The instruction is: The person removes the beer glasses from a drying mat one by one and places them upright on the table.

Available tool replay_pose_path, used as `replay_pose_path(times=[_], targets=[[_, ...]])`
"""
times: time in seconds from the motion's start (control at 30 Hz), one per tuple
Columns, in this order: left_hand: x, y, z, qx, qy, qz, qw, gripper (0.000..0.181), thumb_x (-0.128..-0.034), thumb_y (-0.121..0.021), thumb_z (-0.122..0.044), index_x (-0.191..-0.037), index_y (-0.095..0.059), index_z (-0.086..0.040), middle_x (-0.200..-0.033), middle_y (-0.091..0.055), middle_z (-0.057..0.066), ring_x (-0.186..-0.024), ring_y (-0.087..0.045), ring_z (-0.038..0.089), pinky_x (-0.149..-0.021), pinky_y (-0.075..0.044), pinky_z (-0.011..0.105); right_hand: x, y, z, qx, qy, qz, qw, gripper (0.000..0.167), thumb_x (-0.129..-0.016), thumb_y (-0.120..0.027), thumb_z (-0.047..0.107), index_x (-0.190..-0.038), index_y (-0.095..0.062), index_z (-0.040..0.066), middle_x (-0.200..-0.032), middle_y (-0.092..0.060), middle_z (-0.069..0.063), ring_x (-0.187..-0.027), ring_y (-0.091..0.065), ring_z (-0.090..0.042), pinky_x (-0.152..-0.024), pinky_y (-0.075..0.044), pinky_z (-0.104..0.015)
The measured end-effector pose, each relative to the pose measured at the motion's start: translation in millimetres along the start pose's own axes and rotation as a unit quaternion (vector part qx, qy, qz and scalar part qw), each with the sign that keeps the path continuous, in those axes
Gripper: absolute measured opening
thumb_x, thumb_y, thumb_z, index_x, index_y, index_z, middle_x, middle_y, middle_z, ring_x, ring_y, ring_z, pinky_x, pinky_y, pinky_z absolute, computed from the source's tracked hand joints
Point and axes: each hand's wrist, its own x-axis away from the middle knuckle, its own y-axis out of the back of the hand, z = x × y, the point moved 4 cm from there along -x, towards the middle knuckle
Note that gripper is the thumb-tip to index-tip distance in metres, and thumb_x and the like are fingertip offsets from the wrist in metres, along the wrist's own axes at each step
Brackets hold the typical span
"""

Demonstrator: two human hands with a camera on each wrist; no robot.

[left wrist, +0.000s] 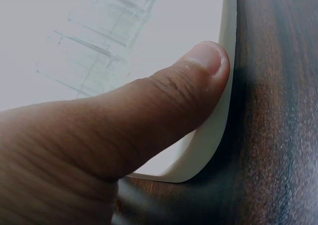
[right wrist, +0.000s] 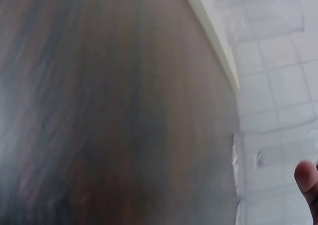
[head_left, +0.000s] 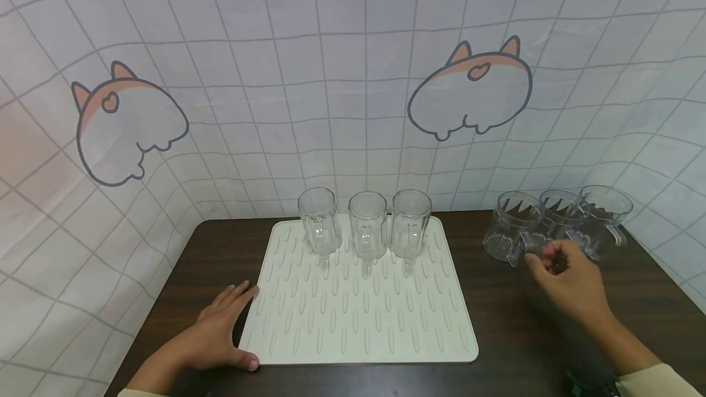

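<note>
A white mat (head_left: 353, 323) lies on the dark tabletop (head_left: 524, 348). Three clear glass mugs stand in a row near the mat's far edge: a left one (head_left: 320, 222), a middle one (head_left: 368, 225) and a right one (head_left: 410, 222). Their handles point to the near edge.

The left hand (head_left: 217, 326) is spread out and grips nothing. Its thumb rests on the mat's near left corner, and its fingers lie by the left edge.

Three more glass mugs stand close together near the far right corner of the tabletop. The right hand (head_left: 573, 277) is in front of them, with bent fingers. Its thumb tip is right by the handle of the nearest mug (head_left: 510, 219). I cannot tell if it is pinching that handle. Behind that mug's right side are a second mug (head_left: 562, 210) and a third mug (head_left: 607, 213).

A white cloth with gray lines (head_left: 353, 109) hangs behind everything.
</note>
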Motion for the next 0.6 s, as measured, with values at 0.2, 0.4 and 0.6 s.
replay_pose_path(times=[0.2,0.4,0.6], targets=[[0.2,0.8,-0.4,-0.003,-0.004,0.000,1.0000,0.136,-0.0564,-0.089,-0.071,-0.159,-0.029,-0.004,-0.162,-0.024,0.028,-0.146,-0.018,0.058,-0.095,-0.026,0.084,-0.6,-13.1,22.3,-0.082,0.062,0.035,0.9941,0.024,-0.085,-0.075,-0.007,-0.101,-0.060,0.002,-0.079,-0.065,0.004,-0.065,-0.061,-0.001,-0.058,-0.049,-0.014],[-0.3,0.5,0.5,-0.005,-0.004,0.002,1.0000,0.136,-0.0571,-0.089,-0.071,-0.159,-0.029,-0.005,-0.162,-0.024,0.028,-0.146,-0.018,0.058,-0.096,-0.026,0.084,-0.6,-34.6,40.6,-0.107,0.088,0.096,0.9857,0.031,-0.086,-0.076,-0.008,-0.112,-0.062,0.002,-0.089,-0.067,-0.001,-0.070,-0.064,-0.005,-0.061,-0.053,-0.018],[-0.9,-0.6,1.6,-0.001,-0.002,0.002,1.0000,0.136,-0.0566,-0.089,-0.071,-0.159,-0.029,-0.004,-0.162,-0.025,0.028,-0.145,-0.018,0.059,-0.095,-0.026,0.084,-5.8,-54.7,53.4,-0.113,0.101,0.123,0.9807,0.034,-0.089,-0.077,-0.003,-0.119,-0.062,0.002,-0.099,-0.067,0.000,-0.083,-0.064,-0.007,-0.069,-0.054,-0.020]])
